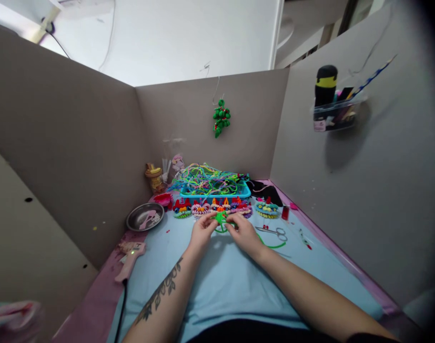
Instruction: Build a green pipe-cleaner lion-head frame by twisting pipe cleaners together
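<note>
Between the fingertips of both hands is a small bright green piece of bent pipe cleaner [221, 219], held above the blue cloth. My left hand [203, 227] pinches its left side, and my right hand [243, 231] grips the right side. Fingers cover parts of the piece, so its full shape is hidden. A loose green strand [276, 246] lies by my right wrist. Just beyond the hands sits a row of colourful fuzzy figures [201, 209], with a blue and yellow one [266, 209] a little apart. Silver scissors [274, 232] rest right of my right hand.
Behind the figures stands a blue basket [217, 196] heaped with coloured pipe cleaners. On the left are a metal bowl [135, 221] and a pink glue gun [130, 262] with a black cord. Grey panels enclose the table; a clear holder [337, 112] hangs on the right one.
</note>
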A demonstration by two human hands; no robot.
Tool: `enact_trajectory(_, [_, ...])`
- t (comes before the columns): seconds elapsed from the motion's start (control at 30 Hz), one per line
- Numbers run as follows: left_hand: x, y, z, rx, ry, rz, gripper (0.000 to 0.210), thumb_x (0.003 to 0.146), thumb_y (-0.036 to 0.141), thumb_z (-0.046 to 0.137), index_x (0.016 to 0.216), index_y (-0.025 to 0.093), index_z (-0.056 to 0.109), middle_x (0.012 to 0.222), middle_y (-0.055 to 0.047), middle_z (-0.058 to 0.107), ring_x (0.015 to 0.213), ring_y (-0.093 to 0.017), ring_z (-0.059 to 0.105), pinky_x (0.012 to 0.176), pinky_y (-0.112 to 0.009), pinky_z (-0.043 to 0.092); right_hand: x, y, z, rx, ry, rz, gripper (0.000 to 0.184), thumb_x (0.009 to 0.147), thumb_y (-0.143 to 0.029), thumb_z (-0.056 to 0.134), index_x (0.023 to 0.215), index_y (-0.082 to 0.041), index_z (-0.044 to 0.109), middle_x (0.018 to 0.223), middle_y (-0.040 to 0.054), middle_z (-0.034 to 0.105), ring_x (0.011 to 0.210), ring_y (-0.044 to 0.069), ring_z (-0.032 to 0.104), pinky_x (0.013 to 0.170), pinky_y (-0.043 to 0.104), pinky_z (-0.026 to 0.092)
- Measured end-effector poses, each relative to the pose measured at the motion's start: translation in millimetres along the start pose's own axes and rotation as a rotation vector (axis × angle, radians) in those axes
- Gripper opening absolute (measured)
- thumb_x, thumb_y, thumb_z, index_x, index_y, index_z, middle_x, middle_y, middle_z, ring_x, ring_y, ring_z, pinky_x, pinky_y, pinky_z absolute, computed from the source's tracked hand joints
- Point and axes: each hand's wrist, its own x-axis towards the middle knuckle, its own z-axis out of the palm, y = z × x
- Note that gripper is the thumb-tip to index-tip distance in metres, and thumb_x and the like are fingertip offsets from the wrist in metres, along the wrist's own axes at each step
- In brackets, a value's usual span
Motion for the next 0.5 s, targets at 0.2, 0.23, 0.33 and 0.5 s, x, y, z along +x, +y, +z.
enact_trajectory(0.2, [-1.9,2.4,1.5,-0.001,-0.010,-0.005,0.046,0.059,0.029,0.074,0.102,0.014,0.063,0.070,-0.002,0.064,0.068,-0.014,0.059,0.068,-0.026,0.043,-0.6,-1.3,-1.1,-0.092,0.005,-0.056,0.010,0.083,-0.020,0.048,0.084,-0.021,0.058,0.084,0.0045,0.056,0.082,0.019,0.054,0.073,0.030,0.042])
enact_trajectory(0.23, [-2.4,3.4,2.0,-0.001,-0.006,-0.006,0.048,0.059,0.029,0.075,0.103,0.014,0.063,0.070,-0.002,0.064,0.068,-0.014,0.058,0.067,-0.025,0.043,-0.6,-1.5,-1.2,-0.102,0.010,-0.060,0.010,0.083,-0.019,0.047,0.084,-0.021,0.057,0.083,0.0044,0.056,0.081,0.019,0.054,0.073,0.030,0.042])
enact_trajectory(0.33, [-3.3,5.4,2.7,-0.013,0.027,0.003,0.050,0.056,0.025,0.076,0.103,0.015,0.062,0.072,-0.002,0.062,0.069,-0.013,0.058,0.067,-0.024,0.043,-0.7,-2.2,-1.0,-0.116,0.026,-0.058,0.011,0.083,-0.018,0.046,0.081,-0.021,0.057,0.080,0.0039,0.055,0.078,0.018,0.053,0.071,0.029,0.042])
enact_trajectory(0.5, [-2.6,4.4,1.4,-0.061,0.033,-0.004,0.050,0.056,0.023,0.076,0.103,0.015,0.059,0.070,0.000,0.060,0.066,-0.011,0.057,0.067,-0.023,0.043,-0.3,-2.9,0.0,-0.052,0.050,-0.018,0.011,0.083,-0.019,0.046,0.080,-0.020,0.057,0.079,0.0036,0.055,0.077,0.017,0.053,0.069,0.029,0.042])
